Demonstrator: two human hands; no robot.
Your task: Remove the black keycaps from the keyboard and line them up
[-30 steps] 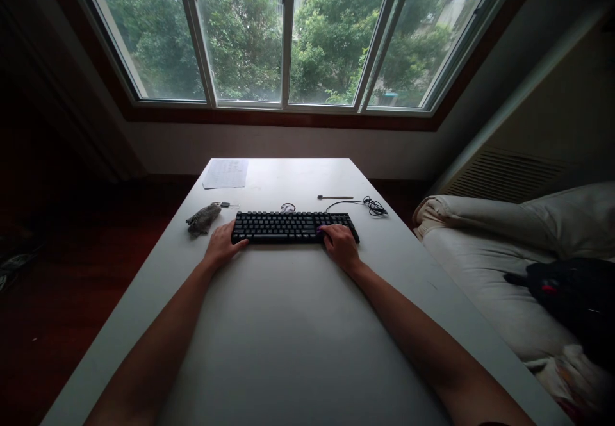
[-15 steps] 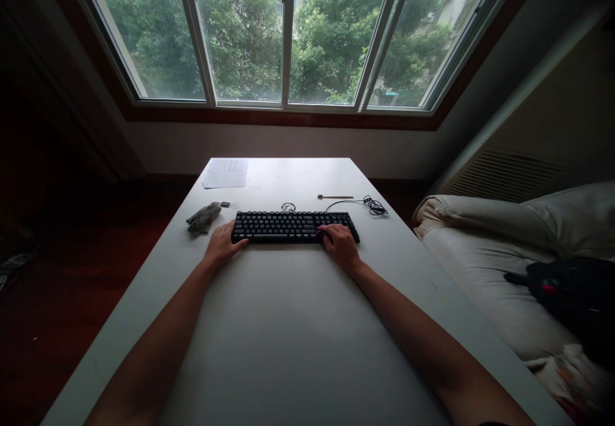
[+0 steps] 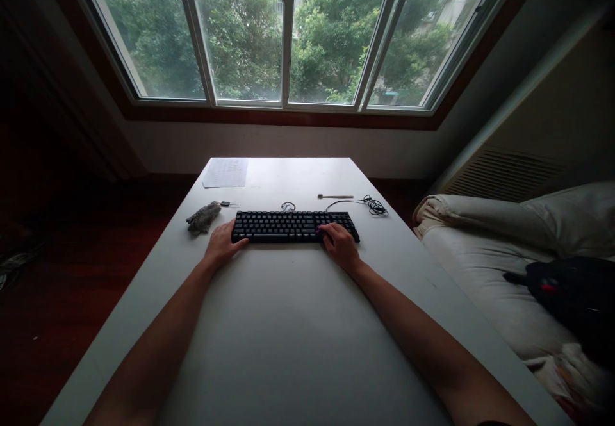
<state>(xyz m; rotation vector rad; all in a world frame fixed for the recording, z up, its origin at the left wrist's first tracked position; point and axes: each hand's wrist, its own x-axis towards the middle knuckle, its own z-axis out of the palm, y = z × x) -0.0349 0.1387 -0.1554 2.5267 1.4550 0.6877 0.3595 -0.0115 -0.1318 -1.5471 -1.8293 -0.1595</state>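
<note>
A black keyboard (image 3: 288, 226) lies across the white table (image 3: 288, 336). My left hand (image 3: 221, 244) is at the keyboard's left end, fingers curled round its edge and thumb along its front. My right hand (image 3: 340, 245) rests on the keys near the right end. Its fingers are bent and pressed together, and a small purple bit (image 3: 319, 228) shows at the fingertips. What that bit is I cannot make out.
A grey crumpled cloth (image 3: 203, 218) lies left of the keyboard, with a small key-like item (image 3: 225, 204) beside it. Behind the keyboard are a ring (image 3: 287, 207), a thin stick (image 3: 335, 196) and a black cable (image 3: 369, 205). A paper sheet (image 3: 225, 173) lies far left. A sofa (image 3: 504, 272) with a black bag (image 3: 567, 291) stands to the right.
</note>
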